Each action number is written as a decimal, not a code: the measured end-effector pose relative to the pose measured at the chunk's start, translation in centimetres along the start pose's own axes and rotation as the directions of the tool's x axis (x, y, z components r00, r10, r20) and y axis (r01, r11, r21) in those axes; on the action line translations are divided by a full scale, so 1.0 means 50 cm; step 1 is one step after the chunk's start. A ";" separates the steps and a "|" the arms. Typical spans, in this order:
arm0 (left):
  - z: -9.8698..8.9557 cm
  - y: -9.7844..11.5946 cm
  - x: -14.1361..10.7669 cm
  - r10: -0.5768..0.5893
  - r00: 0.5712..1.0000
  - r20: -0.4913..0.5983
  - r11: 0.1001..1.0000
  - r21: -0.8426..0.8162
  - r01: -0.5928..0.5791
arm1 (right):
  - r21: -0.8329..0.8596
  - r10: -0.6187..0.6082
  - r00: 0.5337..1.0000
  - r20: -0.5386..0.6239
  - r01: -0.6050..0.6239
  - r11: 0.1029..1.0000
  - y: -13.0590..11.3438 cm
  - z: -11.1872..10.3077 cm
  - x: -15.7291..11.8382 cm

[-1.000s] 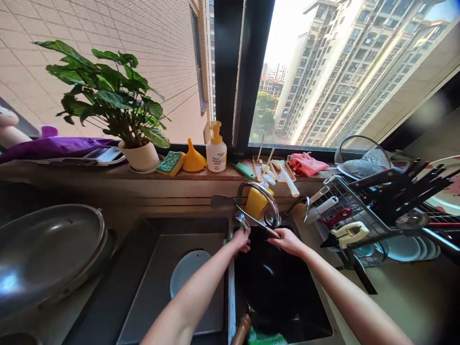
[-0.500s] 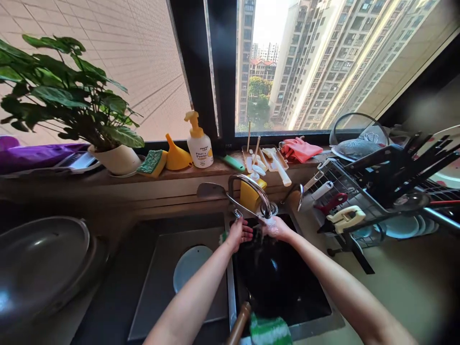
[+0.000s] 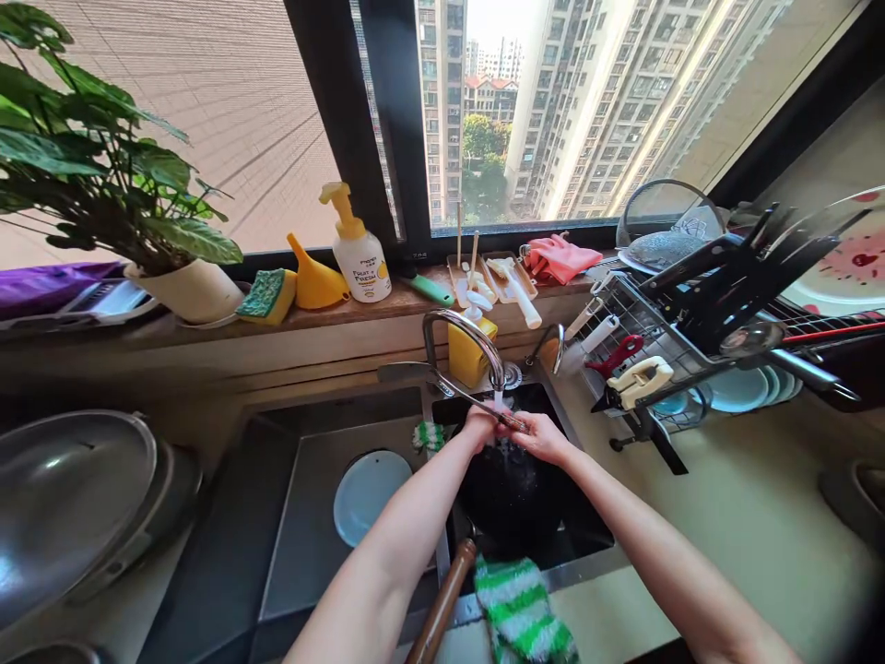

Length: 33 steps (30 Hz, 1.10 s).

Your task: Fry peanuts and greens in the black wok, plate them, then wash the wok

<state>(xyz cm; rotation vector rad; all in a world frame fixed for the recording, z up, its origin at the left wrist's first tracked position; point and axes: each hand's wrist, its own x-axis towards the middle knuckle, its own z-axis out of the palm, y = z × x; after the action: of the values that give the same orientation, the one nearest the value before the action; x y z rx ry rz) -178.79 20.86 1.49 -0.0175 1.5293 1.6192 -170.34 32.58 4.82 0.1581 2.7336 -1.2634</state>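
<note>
Under the running water, my right hand (image 3: 543,437) is closed around the handle of a metal spatula (image 3: 402,372), whose blade points left past the tap. My left hand (image 3: 482,428) is closed at the same handle beneath the curved faucet (image 3: 465,325); its fingertips are partly hidden. Below both hands a dark wok (image 3: 508,512) sits in the right sink basin, its wooden handle (image 3: 448,595) sticking out over the front edge. A green-and-white striped cloth (image 3: 522,604) hangs by that handle.
A pale round lid or plate (image 3: 370,498) lies in the left basin, near a small striped scrubber (image 3: 429,435). The sill bears a soap bottle (image 3: 361,266), a yellow funnel (image 3: 316,278) and a sponge (image 3: 268,297). To the right stands a dish rack (image 3: 684,337) with knives.
My left hand has moved from beside the stream onto the spatula handle, closing its fingers. The right hand has kept hold, and the spatula's blade sits lower against the tap. The view has shifted.
</note>
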 end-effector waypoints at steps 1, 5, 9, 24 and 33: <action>-0.004 -0.003 -0.010 -0.018 1.000 0.024 0.998 0.060 0.016 | 0.012 0.010 1.000 0.006 -0.010 1.000 0.004 0.001 -0.014; -0.056 -0.026 -0.081 -0.044 0.998 0.045 0.957 0.288 0.029 | 0.059 0.068 0.997 0.044 -0.071 0.996 0.024 -0.001 -0.088; -0.164 -0.076 -0.202 0.052 0.998 -0.019 0.908 0.418 -0.040 | 0.116 0.193 0.967 0.168 -0.213 0.970 0.043 -0.026 -0.192; -0.173 -0.316 -0.442 -0.487 0.848 0.209 0.872 0.052 0.487 | -0.236 0.845 0.413 0.340 -0.832 0.502 0.083 -0.083 -0.221; -0.152 -0.304 -0.413 -0.543 0.825 0.154 0.839 0.055 0.542 | -0.153 0.665 0.674 0.321 -0.656 0.739 0.051 -0.010 -0.160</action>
<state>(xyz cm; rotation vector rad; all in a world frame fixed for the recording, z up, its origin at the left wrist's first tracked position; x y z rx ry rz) -161.38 0.74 -1.06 -0.2862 1.2534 1.1229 -162.12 34.26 4.49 0.7647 2.0561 -0.9178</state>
